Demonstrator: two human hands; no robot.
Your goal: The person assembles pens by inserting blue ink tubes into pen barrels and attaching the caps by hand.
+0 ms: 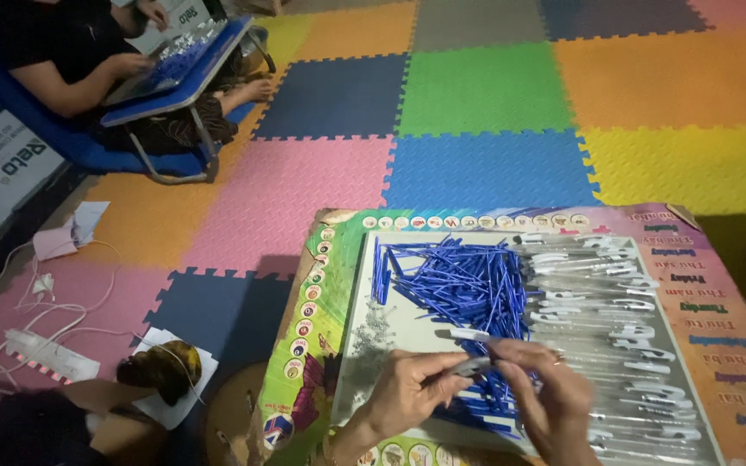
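Holding a small grey pen part [474, 366] between thumb and fingertips, the left hand [407, 393] sits curled near the bottom edge of a low folding table [701, 285], its fingers pinched closed on the piece. The right hand [550, 399] is just beside it, fingers bent and loosely closed, its fingertips meeting the same grey part from the other side, so that the two hands touch at that piece; whether the right hand grips anything else cannot be told. Both hands hover over a pale tray [390, 324] that covers most of the tabletop. A heap of blue pen tubes [468, 280] lies across the middle of the tray, reaching from near its top edge down to just behind the hands. A bank of clear pen barrels with white clips [615, 319] fills the right side of the tray, touching the blue heap. A scatter of tiny grey bits [373, 332] lies by the tray's left edge. The table has a colourful printed top and stands on a floor of foam mats [485, 86] in many colours. Well apart, at the far left corner of the view, another person [88, 60] sits at a second small blue table [187, 65]. White cables [45, 319] lie on the mats at the left.
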